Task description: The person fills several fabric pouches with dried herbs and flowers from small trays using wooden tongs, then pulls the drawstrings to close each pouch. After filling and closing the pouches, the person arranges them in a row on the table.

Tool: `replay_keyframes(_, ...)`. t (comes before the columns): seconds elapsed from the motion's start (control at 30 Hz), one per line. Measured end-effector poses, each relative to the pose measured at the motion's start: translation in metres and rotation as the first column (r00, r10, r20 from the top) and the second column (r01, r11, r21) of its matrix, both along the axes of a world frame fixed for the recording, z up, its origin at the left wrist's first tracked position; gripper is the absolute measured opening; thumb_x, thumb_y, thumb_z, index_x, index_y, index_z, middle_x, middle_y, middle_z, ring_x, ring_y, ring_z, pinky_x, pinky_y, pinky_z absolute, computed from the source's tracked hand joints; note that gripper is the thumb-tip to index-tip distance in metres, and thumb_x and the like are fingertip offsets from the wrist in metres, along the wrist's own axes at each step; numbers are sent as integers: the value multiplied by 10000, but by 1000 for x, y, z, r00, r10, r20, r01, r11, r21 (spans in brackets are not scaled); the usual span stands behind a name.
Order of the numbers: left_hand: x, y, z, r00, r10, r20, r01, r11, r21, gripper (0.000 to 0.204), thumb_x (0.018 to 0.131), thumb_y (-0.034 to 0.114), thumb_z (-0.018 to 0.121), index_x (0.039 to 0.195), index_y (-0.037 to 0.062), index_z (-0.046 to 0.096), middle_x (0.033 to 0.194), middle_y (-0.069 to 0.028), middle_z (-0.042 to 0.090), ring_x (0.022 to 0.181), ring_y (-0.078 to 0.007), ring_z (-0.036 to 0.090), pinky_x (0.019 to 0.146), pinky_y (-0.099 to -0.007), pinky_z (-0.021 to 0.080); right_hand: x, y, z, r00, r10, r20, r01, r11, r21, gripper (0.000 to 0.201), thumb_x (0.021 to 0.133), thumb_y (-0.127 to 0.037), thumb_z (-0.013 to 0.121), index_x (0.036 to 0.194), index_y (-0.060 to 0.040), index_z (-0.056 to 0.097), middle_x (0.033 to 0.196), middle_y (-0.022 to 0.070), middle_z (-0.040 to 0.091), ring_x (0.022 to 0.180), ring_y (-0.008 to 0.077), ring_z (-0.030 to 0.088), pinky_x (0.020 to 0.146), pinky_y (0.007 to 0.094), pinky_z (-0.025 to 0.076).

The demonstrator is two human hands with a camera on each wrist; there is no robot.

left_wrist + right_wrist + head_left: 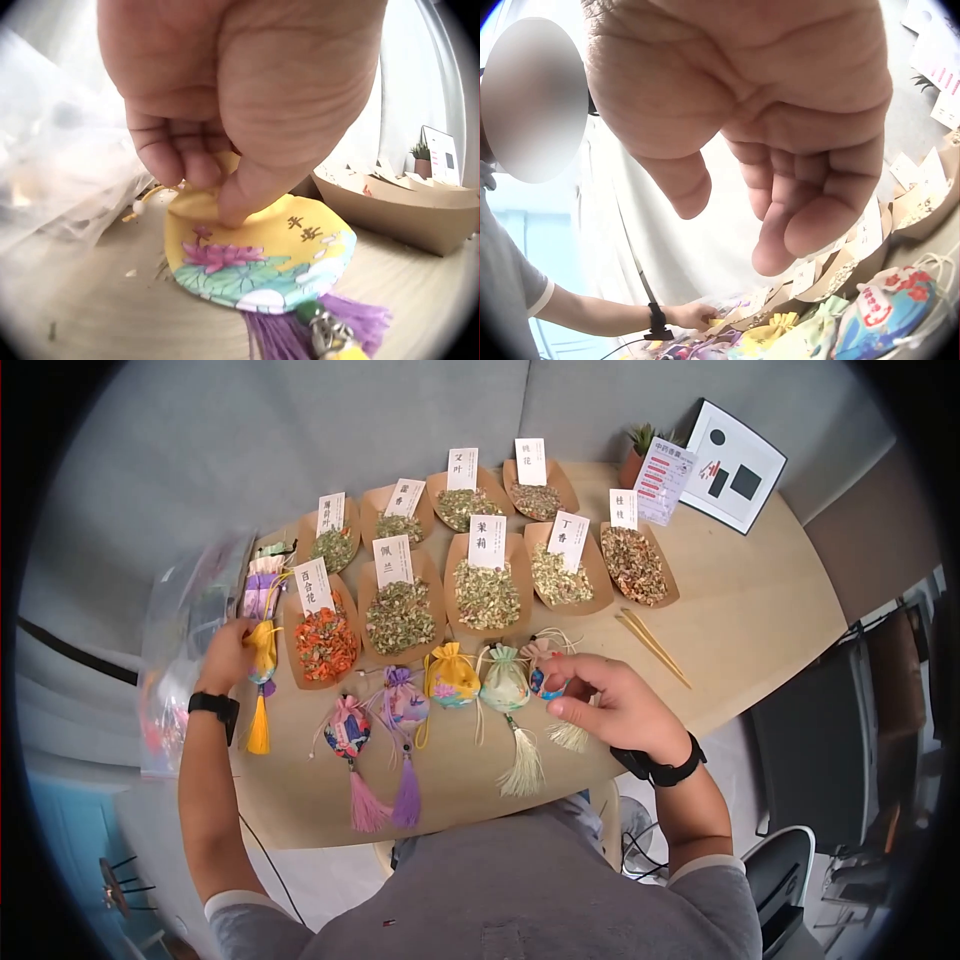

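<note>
At the table's left end my left hand (pixel 232 657) pinches the gathered neck of a yellow drawstring sachet (pixel 255 247) between thumb and fingers. The sachet bears a pink lotus print and a yellow tassel (pixel 259 726); purple tassel threads (pixel 281 334) show beneath it in the left wrist view. My right hand (pixel 625 705) hovers with loosely bent fingers and holds nothing. Nearest to it lies a pink and blue sachet (pixel 885 315), partly hidden in the head view. A green sachet (pixel 505 682), yellow sachet (pixel 452 678), purple sachet (pixel 405 705) and dark-patterned pink sachet (pixel 347 730) continue leftward.
Paper trays of dried herbs with label cards, including orange petals (pixel 326 644), fill two rows behind the sachets. Wooden tongs (pixel 655 650) lie at right. A printed card (pixel 664 480), framed picture (pixel 738 465) and potted plant stand behind. A clear plastic bag (pixel 180 660) borders the left edge.
</note>
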State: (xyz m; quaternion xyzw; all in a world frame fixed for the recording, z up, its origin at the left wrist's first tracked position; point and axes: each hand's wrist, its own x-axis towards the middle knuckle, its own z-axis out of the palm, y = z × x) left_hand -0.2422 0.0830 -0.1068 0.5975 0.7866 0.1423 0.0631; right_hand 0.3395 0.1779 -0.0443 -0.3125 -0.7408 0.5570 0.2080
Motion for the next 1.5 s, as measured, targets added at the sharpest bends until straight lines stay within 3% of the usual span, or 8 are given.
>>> replay_keyframes(0.37, 168, -91, 164, 988, 144, -50, -139, 986, 93, 258, 813, -16, 591, 1068, 8, 623, 921, -229, 659, 877, -415, 647, 754, -446, 517, -48, -10, 56, 937, 347, 49, -344, 887, 307, 484, 884, -127, 791, 1322, -11, 619, 1159, 130, 653, 889, 213, 666, 801, 327, 543)
replay_keyframes(0.5, 226, -115, 183, 964, -185, -191, 222, 956, 194, 217, 784, -8, 674, 981, 41, 596, 887, -155, 654, 813, -364, 646, 718, -428, 511, -91, -35, 79, 844, 515, -147, -335, 722, 606, 638, 846, -200, 806, 1404, -31, 546, 1332, 158, 576, 1149, 324, 627, 974, 405, 509)
replay_keyframes(0.67, 272, -124, 183, 856, -431, -285, 495, 841, 216, 200, 804, 52, 673, 991, 60, 603, 877, -99, 644, 808, -311, 647, 714, -421, 509, -113, -53, 89, 855, 470, -217, -216, 705, 676, 706, 844, -211, 810, 1449, -21, 498, 1403, 199, 549, 1228, 349, 592, 1059, 398, 459)
replay_keyframes(0.77, 283, -125, 174, 826, -513, -236, 560, 797, 228, 199, 821, 54, 651, 1013, 59, 602, 904, -86, 645, 850, -295, 648, 739, -410, 511, -106, -52, 82, 823, 527, -211, -407, 808, 427, 693, 796, -185, 870, 1400, -41, 565, 1209, 142, 662, 1115, 249, 644, 963, 380, 507)
replay_keyframes(0.97, 285, -120, 156, 843, -506, -186, 538, 807, 244, 194, 836, 62, 641, 1026, 64, 601, 881, -82, 622, 861, -284, 646, 742, -399, 510, -74, -44, 78, 865, 498, 59, -496, 834, 241, 196, 910, -69, 728, 1094, -6, 703, 904, 73, 716, 834, 179, 667, 755, 316, 514)
replay_keyframes(1.23, 298, -104, 136, 861, -416, -292, 490, 832, 261, 323, 773, 67, 727, 1081, 110, 640, 788, -59, 627, 696, -291, 626, 640, -419, 486, -72, -82, 94, 967, 250, -57, -141, 702, 698, 113, 919, -128, 715, 970, -39, 669, 821, 124, 659, 722, 336, 654, 630, 400, 520)
replay_keyframes(1.43, 294, -78, 129, 877, -384, -290, 474, 795, 380, 210, 784, 96, 670, 993, 103, 649, 767, -28, 600, 726, -231, 642, 616, -380, 498, -61, -69, 100, 792, 569, 219, -577, 582, 573, 406, 791, -220, 851, 1130, -55, 701, 960, 121, 712, 824, 319, 687, 722, 396, 547)
replay_keyframes(1.5, 293, -70, 123, 874, -422, -241, 486, 774, 407, 267, 749, 65, 692, 1008, 108, 646, 787, -39, 615, 723, -265, 636, 602, -399, 489, -67, -51, 98, 972, 212, -106, -54, 635, 771, 415, 784, -196, 854, 1134, -39, 696, 1127, 157, 678, 941, 338, 671, 793, 393, 550)
